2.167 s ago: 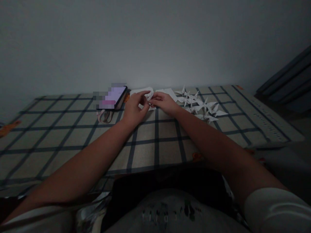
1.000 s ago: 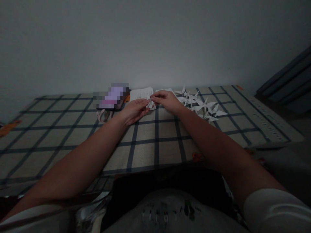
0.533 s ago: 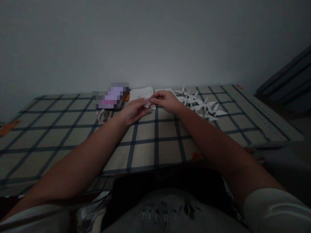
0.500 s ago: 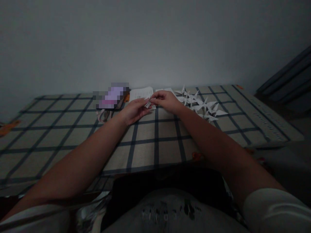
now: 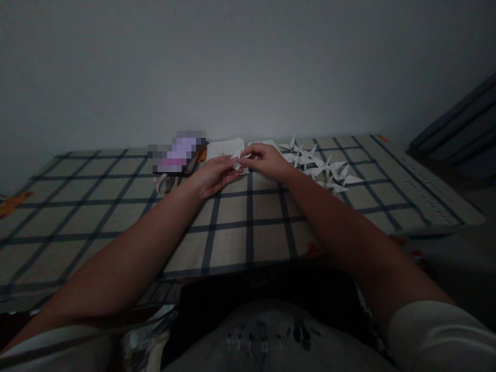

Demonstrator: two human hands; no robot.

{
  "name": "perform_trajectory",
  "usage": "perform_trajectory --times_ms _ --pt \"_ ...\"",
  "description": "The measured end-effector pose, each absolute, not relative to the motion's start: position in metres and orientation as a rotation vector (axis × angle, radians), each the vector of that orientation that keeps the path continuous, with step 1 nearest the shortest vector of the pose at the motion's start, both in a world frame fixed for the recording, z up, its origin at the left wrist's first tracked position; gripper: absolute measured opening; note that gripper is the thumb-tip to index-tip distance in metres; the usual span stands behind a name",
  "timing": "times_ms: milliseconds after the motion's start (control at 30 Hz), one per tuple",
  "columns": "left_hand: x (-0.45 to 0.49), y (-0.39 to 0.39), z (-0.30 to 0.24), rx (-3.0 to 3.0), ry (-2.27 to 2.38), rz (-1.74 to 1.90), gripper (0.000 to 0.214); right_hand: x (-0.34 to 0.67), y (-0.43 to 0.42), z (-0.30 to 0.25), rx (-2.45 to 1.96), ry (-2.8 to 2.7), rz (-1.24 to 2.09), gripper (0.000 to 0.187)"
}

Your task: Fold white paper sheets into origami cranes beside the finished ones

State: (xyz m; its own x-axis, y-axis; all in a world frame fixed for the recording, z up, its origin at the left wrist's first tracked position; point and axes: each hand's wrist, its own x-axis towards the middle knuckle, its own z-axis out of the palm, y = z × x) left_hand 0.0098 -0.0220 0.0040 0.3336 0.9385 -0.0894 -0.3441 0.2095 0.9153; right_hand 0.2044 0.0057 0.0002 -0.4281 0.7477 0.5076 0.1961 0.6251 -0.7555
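Note:
A small, partly folded white paper piece (image 5: 238, 163) is pinched between my two hands above the checked cloth (image 5: 248, 212). My left hand (image 5: 214, 174) holds it from below with fingers closed on its edge. Pinching its top, my right hand (image 5: 264, 159) comes in from the right. Both hands hover just in front of a stack of white paper sheets (image 5: 225, 148) at the far side. A cluster of several finished white paper cranes (image 5: 323, 168) lies to the right of my right hand.
A phone with a lit screen (image 5: 179, 151) rests left of the paper stack, and pink-handled scissors (image 5: 166, 183) lie below it. A plain wall rises behind the cloth. A dark piece of furniture (image 5: 461, 134) stands at the right edge.
My left hand turned from fingers-up to palm-up under the paper. The small folded piece came off the stack and sits pinched between both hands, which shifted only slightly in the last second.

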Motion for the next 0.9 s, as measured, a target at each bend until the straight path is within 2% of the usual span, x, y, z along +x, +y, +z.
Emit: perform_trajectory --times_ms 167,433,600,900 --pt "0.0087 -0.0206 0.0013 1.007 0.807 0.994 0.01 0.2048 0.0007 0.0055 -0.794 -2.009 0.571 0.013" --pt "0.0085 -0.0234 0.006 1.038 0.811 0.976 0.007 0.2055 -0.0007 0.0078 -0.782 -2.049 0.529 0.014" --pt "0.0081 -0.0232 0.0033 1.057 0.857 0.962 0.009 0.2085 0.0022 0.0079 -0.754 -2.079 0.431 0.005" --pt "0.0091 -0.0197 -0.0032 1.147 0.875 1.098 0.029 0.2077 -0.0006 0.0087 -0.747 -2.025 0.417 0.008"
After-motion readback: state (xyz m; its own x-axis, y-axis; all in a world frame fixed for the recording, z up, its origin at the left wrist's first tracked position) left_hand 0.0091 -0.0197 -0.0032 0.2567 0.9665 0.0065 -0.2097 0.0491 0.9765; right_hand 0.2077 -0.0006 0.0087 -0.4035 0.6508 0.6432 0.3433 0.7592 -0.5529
